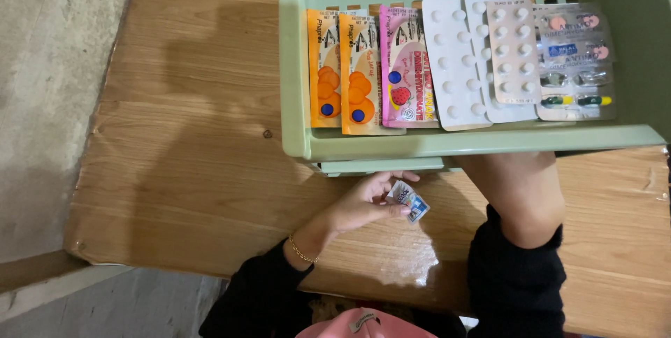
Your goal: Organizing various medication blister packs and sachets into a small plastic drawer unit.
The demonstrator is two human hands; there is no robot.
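Head view, looking down.

Tray (433, 144): pale green plastic, open at the top, standing on a wooden table (189, 170). A second green edge shows just beneath its front lip. Contents, lined up side by side from left to right:
- Two orange sachets (342, 72) printed with round orange fruit, overlapping slightly.
- One pink sachet (405, 65) with a strawberry picture, touching the second orange one.
- Three white pill strips (482, 58) with rows of round white tablets, fanned one over another.
- A stack of clear and silver capsule strips (576, 58) against the right wall; pinkish tablets near the top, green-and-yellow capsules at the bottom.

Left hand (363, 202): just below the tray's front lip, over the table, wrist wearing a thin gold bracelet (302, 253), sleeve black. Its fingers (391, 183) are curled around a small packet (409, 199), silver with a blue patch, held between thumb and fingertips clear of the tray and just above the table.

Right hand: hidden under the tray's front edge; only the bare forearm (521, 191) and black sleeve show. Whether its fingers are clenched or loose cannot be told; it seems to reach beneath the tray.

Pink cap brim (360, 324) at the bottom edge.
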